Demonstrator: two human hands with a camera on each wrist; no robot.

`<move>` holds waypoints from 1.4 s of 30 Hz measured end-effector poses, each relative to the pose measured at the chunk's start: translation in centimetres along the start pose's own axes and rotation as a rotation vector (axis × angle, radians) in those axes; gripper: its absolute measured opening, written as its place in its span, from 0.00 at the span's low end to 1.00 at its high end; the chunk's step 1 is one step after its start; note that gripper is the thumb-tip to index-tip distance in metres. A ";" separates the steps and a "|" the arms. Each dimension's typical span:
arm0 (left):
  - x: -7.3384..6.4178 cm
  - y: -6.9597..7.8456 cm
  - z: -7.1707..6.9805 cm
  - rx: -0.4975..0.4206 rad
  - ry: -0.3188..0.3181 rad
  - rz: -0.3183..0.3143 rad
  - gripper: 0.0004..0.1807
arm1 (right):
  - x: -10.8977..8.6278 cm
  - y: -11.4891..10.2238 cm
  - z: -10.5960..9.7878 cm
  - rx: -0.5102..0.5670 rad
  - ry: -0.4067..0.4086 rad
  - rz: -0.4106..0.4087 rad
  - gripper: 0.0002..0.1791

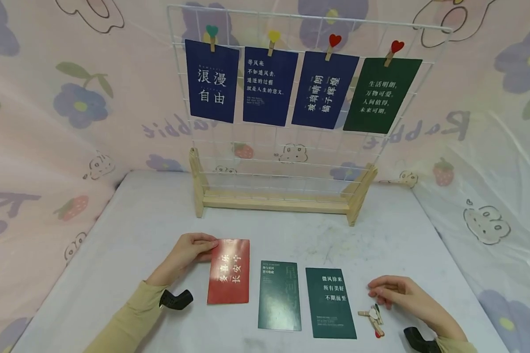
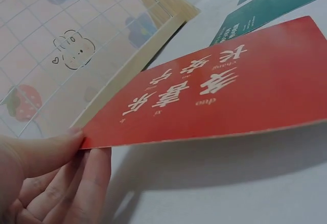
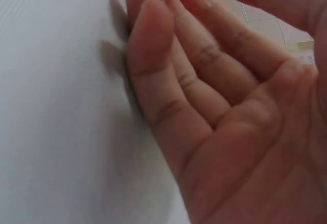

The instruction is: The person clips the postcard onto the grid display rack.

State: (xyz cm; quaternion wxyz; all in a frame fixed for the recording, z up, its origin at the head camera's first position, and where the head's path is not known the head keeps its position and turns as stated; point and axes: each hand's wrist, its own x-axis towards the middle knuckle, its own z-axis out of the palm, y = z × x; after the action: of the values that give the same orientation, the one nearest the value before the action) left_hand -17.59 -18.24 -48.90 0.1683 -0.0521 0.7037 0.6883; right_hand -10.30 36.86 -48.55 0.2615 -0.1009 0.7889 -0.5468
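My left hand (image 1: 190, 252) pinches the upper left corner of a red card (image 1: 228, 272) with white writing, thumb on top and fingers beneath. In the left wrist view that red card (image 2: 214, 91) is tilted, its near edge raised over a shadow on the white table. To its right lie two green cards, a lighter one (image 1: 279, 295) and a darker one (image 1: 331, 303). My right hand (image 1: 406, 294) rests at the table beside a small pile of wooden clips (image 1: 373, 317), holding nothing. Its fingers are loosely bent in the right wrist view, with the palm showing.
A white wire grid rack on a wooden stand (image 1: 274, 202) stands at the back of the table. Three blue cards (image 1: 269, 86) and one green card (image 1: 382, 95) hang on it by heart-topped clips (image 1: 334, 41). Patterned cloth (image 1: 490, 171) surrounds the table.
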 end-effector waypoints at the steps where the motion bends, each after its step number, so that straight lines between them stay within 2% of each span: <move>1: 0.0 0.0 0.0 -0.006 0.005 0.004 0.20 | 0.1 0.0 -0.1 0.004 -0.008 -0.004 0.18; 8: 0.1 -0.2 -0.1 -0.036 -0.011 -0.002 0.20 | 0.1 0.1 -0.7 0.029 -0.087 -0.024 0.19; 13: 0.2 -0.1 -0.2 -0.064 0.001 0.020 0.18 | -0.2 0.3 -1.0 0.014 -0.137 -0.037 0.18; 20: 0.4 -0.1 -0.5 -0.089 0.017 0.018 0.15 | 0.0 0.7 -1.2 0.004 -0.208 -0.120 0.17; 33: 0.4 0.2 -0.1 -0.075 0.034 0.004 0.18 | 0.2 0.8 -1.0 -0.009 -0.222 -0.179 0.16; 42: 0.2 0.1 0.1 -0.072 0.018 -0.004 0.20 | 0.0 0.8 -0.5 -0.050 -0.201 -0.215 0.12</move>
State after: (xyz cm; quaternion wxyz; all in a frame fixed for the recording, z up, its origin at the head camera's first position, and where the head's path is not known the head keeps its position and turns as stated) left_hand -17.76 -18.10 -48.85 0.1615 -0.0655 0.6800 0.7122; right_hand -10.49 37.56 -49.12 0.2766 -0.2455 0.7567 -0.5391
